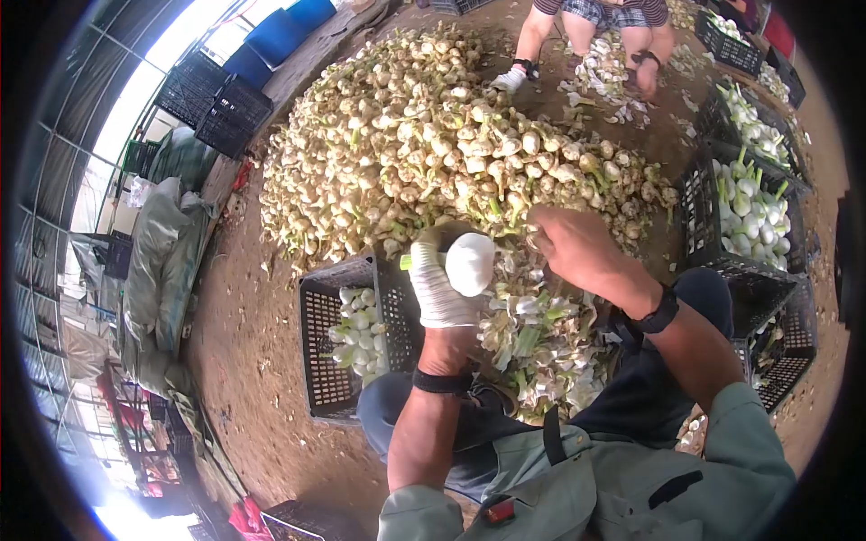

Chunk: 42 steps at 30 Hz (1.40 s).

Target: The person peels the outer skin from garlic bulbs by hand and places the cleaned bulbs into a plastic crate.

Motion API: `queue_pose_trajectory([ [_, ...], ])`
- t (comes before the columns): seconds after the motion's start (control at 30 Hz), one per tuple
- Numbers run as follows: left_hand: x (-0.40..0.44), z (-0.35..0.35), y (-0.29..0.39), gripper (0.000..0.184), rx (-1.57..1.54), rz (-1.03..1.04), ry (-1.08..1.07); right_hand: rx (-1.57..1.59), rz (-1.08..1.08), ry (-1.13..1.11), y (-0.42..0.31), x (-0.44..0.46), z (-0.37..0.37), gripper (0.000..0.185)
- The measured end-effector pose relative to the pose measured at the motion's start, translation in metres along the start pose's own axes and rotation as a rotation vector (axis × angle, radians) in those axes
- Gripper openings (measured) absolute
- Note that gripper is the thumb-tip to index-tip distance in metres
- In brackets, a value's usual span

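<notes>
My left hand [439, 284], in a white glove, is closed around a clean white garlic bulb [470, 264]. A short green stem end [406, 262] sticks out on the other side of that hand. To the right, apart from the bulb, is my bare right hand [582, 248] with its fingers curled together; what they hold, if anything, is hidden. Below both hands a heap of garlic skins and leaves [541, 347] lies between my legs. Just beyond them rises a large pile of unpeeled garlic [388, 149].
A black crate [314, 361] with white bulbs stands at my left knee. More crates line the right side, one full of stemmed garlic [753, 216]. Across the pile, another person's gloved hand [510, 79] touches the garlic. Blue barrels [280, 36] stand at far left.
</notes>
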<state>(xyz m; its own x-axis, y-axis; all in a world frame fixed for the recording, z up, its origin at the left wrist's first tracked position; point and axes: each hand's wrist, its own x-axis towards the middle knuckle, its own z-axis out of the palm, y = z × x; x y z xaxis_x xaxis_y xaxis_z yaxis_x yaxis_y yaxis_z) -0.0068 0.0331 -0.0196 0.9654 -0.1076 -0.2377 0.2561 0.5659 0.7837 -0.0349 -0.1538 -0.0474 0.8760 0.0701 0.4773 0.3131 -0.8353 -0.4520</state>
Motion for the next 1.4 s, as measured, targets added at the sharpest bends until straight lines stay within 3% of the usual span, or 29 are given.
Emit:
queue_pose_trajectory([
  [0.13, 0.003, -0.004, 0.001, 0.038, -0.122, 0.033, 0.023, 0.124, -0.061, 0.015, -0.009, 0.000, 0.003, 0.018],
  [0.2, 0.014, -0.012, -0.012, 0.038, -0.057, 0.159, -0.053, 0.051, 0.081, -0.351, -0.018, 0.003, -0.006, 0.030],
  [0.23, 0.010, -0.011, -0.015, 0.040, -0.047, 0.192, 0.004, 0.316, 0.223, -0.502, -0.022, 0.011, -0.010, 0.037],
  [0.27, 0.010, -0.011, -0.014, 0.038, 0.009, 0.297, -0.152, 0.580, 0.383, -0.620, -0.025, 0.020, -0.014, 0.046],
  [0.33, -0.006, 0.012, -0.010, 0.034, 0.047, 0.248, -0.198, 1.217, 0.642, -0.440, -0.045, 0.004, -0.016, 0.060],
  [0.37, 0.012, -0.001, -0.024, 0.036, 0.349, 0.443, -0.146, 1.344, 0.677, -0.463, -0.046, 0.001, -0.021, 0.057],
  [0.4, 0.044, -0.044, -0.043, 0.032, 0.361, 0.304, -0.229, 1.487, 0.693, -0.496, -0.043, -0.002, -0.028, 0.056],
  [0.47, -0.002, 0.034, -0.030, 0.032, 0.409, 0.416, -0.279, 1.497, 0.712, -0.413, -0.026, -0.011, -0.037, 0.051],
  [0.53, -0.014, 0.046, -0.037, 0.047, 0.388, 0.391, -0.403, 1.621, 0.739, -0.279, -0.014, -0.019, -0.063, 0.044],
  [0.6, -0.023, 0.056, -0.037, 0.050, 0.414, 0.435, -0.463, 1.732, 0.723, -0.023, 0.025, -0.036, -0.081, 0.043],
  [0.67, -0.024, 0.057, -0.035, 0.043, 0.395, 0.351, -0.449, 1.725, 0.816, 0.267, 0.061, -0.056, -0.123, 0.045],
  [0.73, -0.022, 0.055, -0.031, 0.039, 0.371, 0.294, -0.430, 1.470, 0.842, 0.787, 0.079, -0.069, -0.160, 0.048],
  [0.8, -0.023, 0.055, -0.025, 0.047, 0.461, 0.281, -0.384, 1.386, 0.869, 0.931, 0.153, -0.112, -0.166, 0.052],
  [0.87, -0.024, 0.050, -0.023, 0.051, 0.409, 0.246, -0.378, 1.439, 0.989, 0.906, 0.209, -0.165, -0.147, 0.047],
  [0.9, -0.028, 0.051, -0.019, 0.054, 0.436, 0.239, -0.349, 1.304, 1.119, 0.673, 0.241, -0.197, -0.125, 0.044],
  [0.93, -0.027, 0.048, -0.015, 0.044, 0.441, 0.255, -0.366, 1.161, 1.230, 0.435, 0.258, -0.220, -0.104, 0.041],
  [1.0, -0.028, 0.048, -0.011, 0.045, 0.469, 0.252, -0.353, 0.969, 1.223, 0.240, 0.203, -0.212, -0.079, 0.033],
  [1.03, -0.025, 0.044, -0.011, 0.045, 0.453, 0.252, -0.370, 0.982, 1.229, 0.215, 0.210, -0.214, -0.067, 0.033],
  [1.1, -0.022, 0.037, -0.010, 0.046, 0.500, 0.216, -0.296, 0.759, 1.282, -0.108, 0.233, -0.221, -0.025, 0.036],
  [1.23, -0.013, 0.028, -0.016, 0.045, 0.575, 0.174, -0.209, 0.541, 1.185, -0.050, 0.280, -0.217, 0.034, 0.039],
  [1.3, -0.012, 0.024, -0.016, 0.045, 0.636, 0.090, -0.170, 0.198, 1.186, -0.070, 0.317, -0.210, 0.066, 0.053],
  [1.33, -0.010, 0.023, -0.017, 0.045, 0.646, 0.086, -0.152, 0.210, 1.185, -0.089, 0.322, -0.197, 0.070, 0.053],
  [1.4, -0.005, 0.018, -0.020, 0.044, 0.745, 0.074, -0.182, 0.208, 1.388, 0.001, 0.325, -0.167, 0.071, 0.055],
])
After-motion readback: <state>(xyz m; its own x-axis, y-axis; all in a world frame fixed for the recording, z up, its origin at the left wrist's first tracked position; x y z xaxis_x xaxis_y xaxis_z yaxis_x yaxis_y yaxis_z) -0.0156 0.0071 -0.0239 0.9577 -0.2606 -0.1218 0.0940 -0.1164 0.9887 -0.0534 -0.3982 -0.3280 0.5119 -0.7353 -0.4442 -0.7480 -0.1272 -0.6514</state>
